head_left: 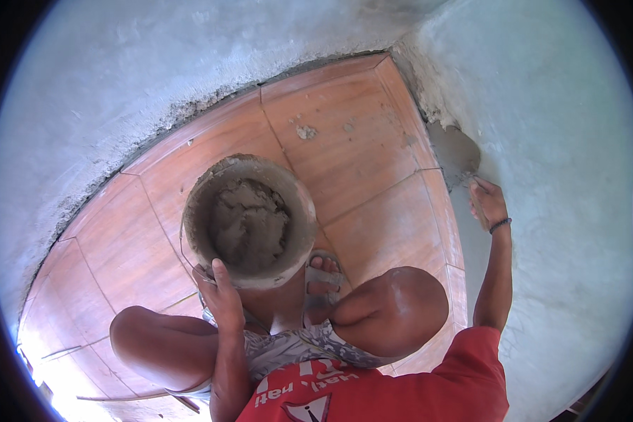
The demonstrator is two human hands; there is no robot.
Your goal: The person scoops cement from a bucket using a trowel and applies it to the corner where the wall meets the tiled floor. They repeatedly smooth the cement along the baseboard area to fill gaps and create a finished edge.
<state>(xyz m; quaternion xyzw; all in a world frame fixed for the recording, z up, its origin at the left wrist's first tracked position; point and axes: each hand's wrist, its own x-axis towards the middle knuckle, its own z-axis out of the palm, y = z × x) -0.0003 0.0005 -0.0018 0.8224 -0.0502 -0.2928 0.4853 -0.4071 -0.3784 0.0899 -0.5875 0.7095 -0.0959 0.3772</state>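
Note:
A round bucket [304,211] with a mortar-crusted rim stands tilted in front of my knees. Thick wet grey mortar [250,228] lies inside it. My left hand [223,299] grips the bucket's near left rim, thumb on top and fingers partly hidden. Out to the right, my right hand [490,202] is closed around the handle of a trowel [480,216] at the foot of the right wall. Just beyond that hand, a dark wet mortar patch [456,149] covers the gap above the floor edge. The trowel's blade is hard to make out against it.
Brown-orange tiles [373,218] cover the floor up to the corner. Crumbs of mortar [306,131] lie on them. A rough unfilled seam [183,111] runs along the base of the left wall [119,77]. The smooth right wall [563,211] rises close beside my right arm.

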